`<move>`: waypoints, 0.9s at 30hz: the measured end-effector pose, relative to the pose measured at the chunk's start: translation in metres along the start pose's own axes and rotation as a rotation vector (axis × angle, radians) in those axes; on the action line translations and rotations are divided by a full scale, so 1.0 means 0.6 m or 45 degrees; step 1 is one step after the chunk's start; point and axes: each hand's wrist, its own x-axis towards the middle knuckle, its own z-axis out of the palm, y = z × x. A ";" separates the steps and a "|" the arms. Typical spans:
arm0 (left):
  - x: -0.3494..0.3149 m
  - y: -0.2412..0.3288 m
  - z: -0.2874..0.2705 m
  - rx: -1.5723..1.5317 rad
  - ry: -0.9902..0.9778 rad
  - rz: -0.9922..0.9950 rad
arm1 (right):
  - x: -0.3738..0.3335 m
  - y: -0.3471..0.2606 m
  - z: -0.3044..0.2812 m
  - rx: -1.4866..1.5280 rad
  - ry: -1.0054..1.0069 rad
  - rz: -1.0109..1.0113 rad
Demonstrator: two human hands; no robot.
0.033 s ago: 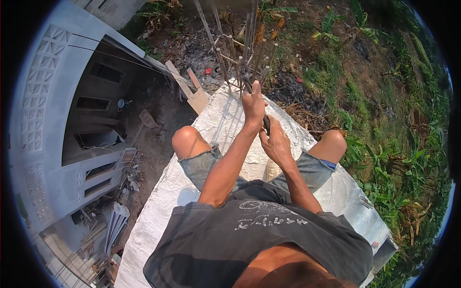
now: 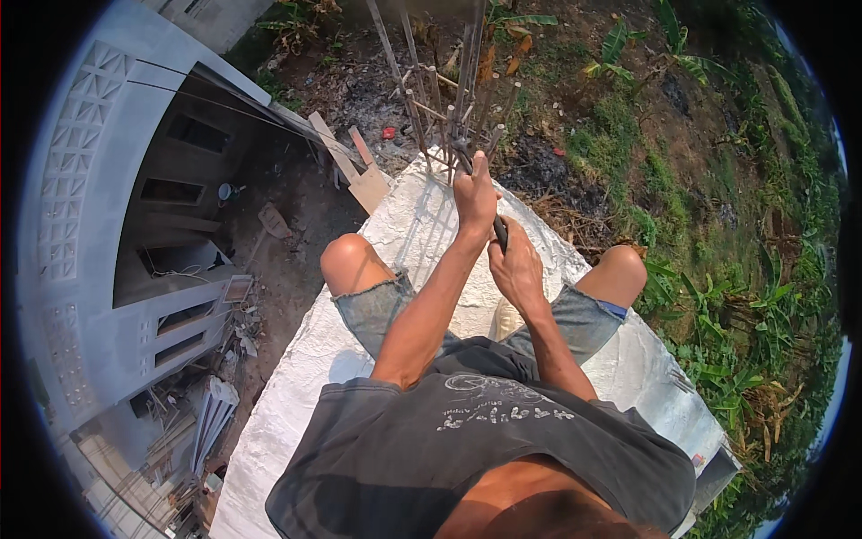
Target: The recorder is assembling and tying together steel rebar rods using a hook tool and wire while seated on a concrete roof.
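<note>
Head view: I'm sitting astride a white concrete slab (image 2: 395, 234) high above the ground, knees at either edge. Left hand (image 2: 474, 193) is up at centre top of frame, grip closed around the steel bars (image 2: 449, 99) that stick up from the slab's far end. Right hand (image 2: 516, 265) sits just below it, grip clamped on a dark tool handle (image 2: 499, 232). The tool's working end points up toward the bars.

Risks, as I judge them: the tool slipping off the bars and jabbing the left hand right beside it; bar ends near the fingers; a lean forward over the edge, with yard and building (image 2: 117, 225) far below at left.

Hard to tell: tool tip is hidden behind the left wrist; any tie wire is too fine to see; fisheye bends the slab edges.
</note>
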 end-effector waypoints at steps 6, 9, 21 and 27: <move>0.013 -0.021 -0.019 0.363 -0.105 0.231 | 0.026 0.058 0.078 0.315 -0.044 0.044; 0.003 -0.011 -0.026 0.227 -0.281 0.110 | 0.036 0.085 0.092 0.382 0.075 -0.164; 0.010 0.017 -0.079 -0.846 -0.749 -0.545 | 0.040 0.060 0.010 1.285 -0.819 0.372; -0.005 0.025 -0.035 -0.752 -0.700 -0.562 | 0.042 0.103 0.016 2.025 -1.259 0.590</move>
